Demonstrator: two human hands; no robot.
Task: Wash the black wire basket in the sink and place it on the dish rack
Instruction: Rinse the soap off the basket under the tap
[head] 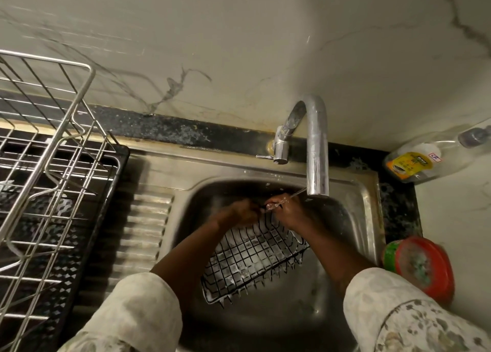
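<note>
Head view shows the rinse step, I reckon; the black wire basket (255, 256) sits tilted inside the sink (368, 219), with white suds on its wires; the left hand (244, 212) and right hand (289, 213) both grip its far rim, fingers curled round the wire, right under the tap (316, 149); a thin stream of water looks to be hitting the right hand. Next move, I'd guess, is turning it so water reaches the soapy near end, then lifting it leftwards over to the dish rack (53, 144), which looks a fair reach away. Room's dim; dark speckled tabletop (398, 208), pale marbled wall (239, 46), a bottle (414, 163) lying on its side and a red-lidded tub (422, 266) on the right.
</note>
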